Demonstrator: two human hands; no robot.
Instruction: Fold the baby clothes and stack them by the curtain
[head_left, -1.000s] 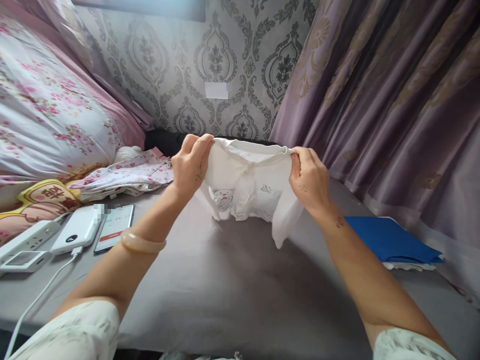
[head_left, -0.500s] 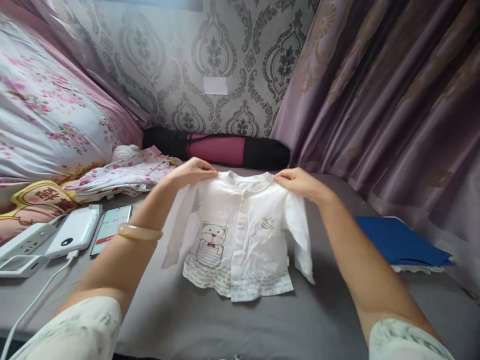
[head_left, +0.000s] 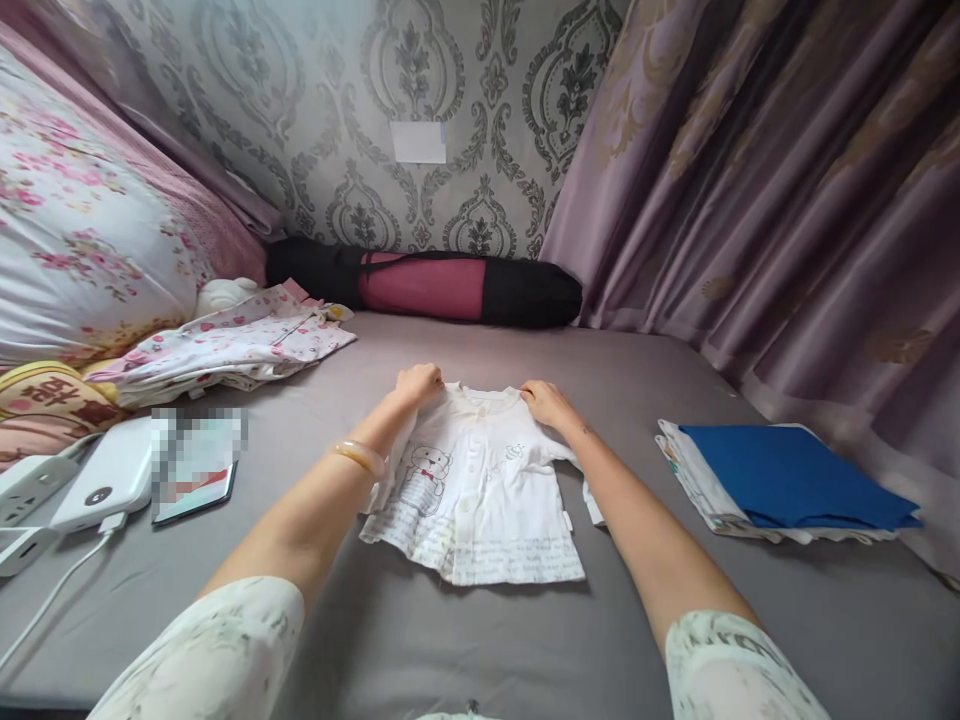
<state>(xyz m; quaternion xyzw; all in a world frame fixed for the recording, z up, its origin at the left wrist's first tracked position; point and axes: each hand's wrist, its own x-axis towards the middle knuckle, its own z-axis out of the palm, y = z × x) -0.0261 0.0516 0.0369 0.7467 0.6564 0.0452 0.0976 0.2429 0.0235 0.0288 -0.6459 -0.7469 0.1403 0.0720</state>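
Observation:
A small white baby shirt (head_left: 480, 500) lies front side up on the grey sheet (head_left: 495, 650), its collar toward the wall. It has a buttoned front, a printed bear, a small bee and a band of lettering along the hem. My left hand (head_left: 420, 382) pinches the shirt's left shoulder by the collar. On the opposite shoulder, my right hand (head_left: 547, 402) is closed on the fabric. My forearms partly cover both sleeves.
Folded clothes with a blue piece (head_left: 787, 475) on top lie at right. Left are a phone (head_left: 199, 480), a white power bank (head_left: 112, 475) with cable, a power strip (head_left: 34, 485) and pink-patterned clothing (head_left: 240, 345). A black-and-red roll bag (head_left: 424, 287) lies along the wall.
Both hands have lowered the shirt from a raised, hanging hold onto the sheet and moved closer together. The view has shifted a little too.

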